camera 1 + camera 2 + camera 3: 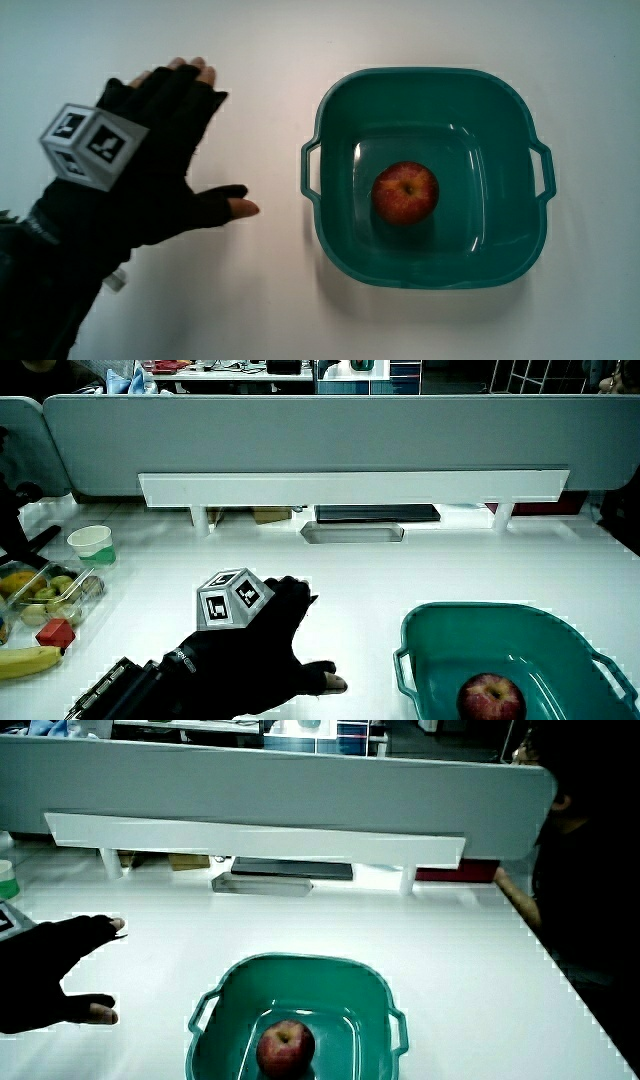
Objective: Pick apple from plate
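Observation:
A red apple (pixel 405 192) lies in the middle of a teal basin (pixel 500 100) with two small handles; no plate shows. In both side views the apple (pixel 491 698) (pixel 286 1047) rests on the floor of the basin (pixel 440 630) (pixel 230 982). The hand (pixel 160 150) lies flat over the bare table beside the basin, apart from it, with its fingers spread, its thumb pointing at the basin, and nothing held. A patterned cube (pixel 92 145) sits on its back. The hand (pixel 270 645) (pixel 50 980) shows in both side views.
In a side view, a clear box of fruit (pixel 40 592), a banana (pixel 25 660), a red block (pixel 55 633) and a small cup (pixel 92 544) stand at the table's edge beside the forearm. A low white shelf (pixel 350 487) runs under the grey partition (pixel 300 440).

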Tool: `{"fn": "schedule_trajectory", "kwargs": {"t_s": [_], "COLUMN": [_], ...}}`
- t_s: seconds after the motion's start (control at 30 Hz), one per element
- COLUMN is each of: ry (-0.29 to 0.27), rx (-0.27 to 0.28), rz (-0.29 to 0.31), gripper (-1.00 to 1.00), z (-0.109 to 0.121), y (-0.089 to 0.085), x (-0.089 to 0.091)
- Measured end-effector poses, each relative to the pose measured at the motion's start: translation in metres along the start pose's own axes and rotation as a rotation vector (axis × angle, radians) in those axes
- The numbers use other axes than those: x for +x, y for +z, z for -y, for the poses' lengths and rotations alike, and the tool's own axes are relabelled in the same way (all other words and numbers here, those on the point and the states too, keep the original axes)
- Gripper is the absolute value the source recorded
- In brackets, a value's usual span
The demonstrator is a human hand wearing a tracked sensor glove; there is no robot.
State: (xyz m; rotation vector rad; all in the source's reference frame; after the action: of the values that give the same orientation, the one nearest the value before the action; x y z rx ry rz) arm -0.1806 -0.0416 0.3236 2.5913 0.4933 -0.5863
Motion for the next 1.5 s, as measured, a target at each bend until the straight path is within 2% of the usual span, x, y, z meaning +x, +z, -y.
{"fn": "schedule_trajectory", "kwargs": {"t_s": [0.03,0.07,0.1,0.13,0.17,0.2,0.23,0.27,0.3,0.33,0.37,0.4,0.43,0.47,0.5,0.53,0.57,0.6,0.63,0.67,0.7,0.73,0.77,0.8,0.83,0.87,0.9,0.93,1.0,1.03,1.07,1.1,1.13,1.27,1.3,1.33,1.37,1.4,1.47,1.5], "ry": [0.018,0.017,0.003,0.030,0.055,-0.031,-0.139,-0.075,-0.080,-0.055,0.106,0.058,0.073,0.000,0.093,-0.085,0.034,-0.047,-0.078,-0.067,-0.100,-0.178,-0.143,-0.103,-0.073,-0.106,-0.150,-0.169,-0.187,-0.161,-0.157,-0.277,-0.204,-0.264,-0.180,-0.160,-0.161,-0.131,-0.146,-0.196], "rx": [-0.022,-0.020,-0.038,-0.058,-0.061,-0.027,-0.011,-0.032,-0.007,-0.067,-0.159,-0.122,-0.150,-0.136,-0.174,-0.089,-0.169,-0.120,-0.115,-0.097,-0.089,-0.079,-0.109,-0.136,-0.173,-0.145,-0.131,-0.101,-0.172,-0.119,-0.138,-0.112,-0.175,-0.174,-0.205,-0.231,-0.232,-0.249,-0.255,-0.236], "rz": [0.032,0.053,0.094,0.149,0.127,0.048,0.024,-0.083,0.061,0.216,0.249,0.259,0.293,0.185,0.280,0.105,0.232,0.324,0.257,0.045,0.144,0.076,0.112,0.081,0.114,0.129,0.082,-0.039,0.214,0.013,0.066,0.069,0.068,0.032,0.047,0.043,0.028,0.033,0.051,0.032], "gripper": [0.00,0.00,0.00,0.00,0.00,0.00,0.00,0.00,0.00,0.00,0.00,0.00,0.00,0.00,0.00,0.00,0.00,0.00,0.00,0.00,0.00,0.00,0.00,0.00,0.00,0.00,0.00,0.00,0.00,0.00,0.00,0.00,0.00,0.00,0.00,0.00,0.00,0.00,0.00,0.00], "z": [-0.001,-0.003,-0.006,-0.008,-0.008,-0.011,-0.013,-0.015,-0.017,-0.019,-0.018,-0.021,-0.023,-0.026,-0.027,-0.031,-0.033,-0.036,-0.039,-0.041,-0.043,-0.045,-0.046,-0.047,-0.049,-0.053,-0.055,-0.058,-0.066,-0.066,-0.064,-0.071,-0.069,-0.080,-0.078,-0.077,-0.077,-0.076,-0.082,-0.085], "y": [-0.002,-0.004,-0.008,-0.011,-0.009,-0.009,-0.007,-0.011,-0.014,-0.020,-0.020,-0.023,-0.024,-0.020,-0.023,-0.020,-0.025,-0.028,-0.029,-0.027,-0.029,-0.028,-0.030,-0.030,-0.033,-0.039,-0.039,-0.042,-0.057,-0.054,-0.051,-0.061,-0.058,-0.073,-0.072,-0.071,-0.070,-0.068,-0.079,-0.085], "x": [0.002,0.004,0.004,0.004,0.010,0.014,0.021,0.019,0.022,0.022,0.027,0.028,0.032,0.038,0.040,0.046,0.045,0.048,0.052,0.056,0.060,0.065,0.068,0.070,0.070,0.069,0.073,0.075,0.073,0.079,0.089,0.087,0.094,0.103,0.107,0.111,0.115,0.118,0.115,0.114]}}
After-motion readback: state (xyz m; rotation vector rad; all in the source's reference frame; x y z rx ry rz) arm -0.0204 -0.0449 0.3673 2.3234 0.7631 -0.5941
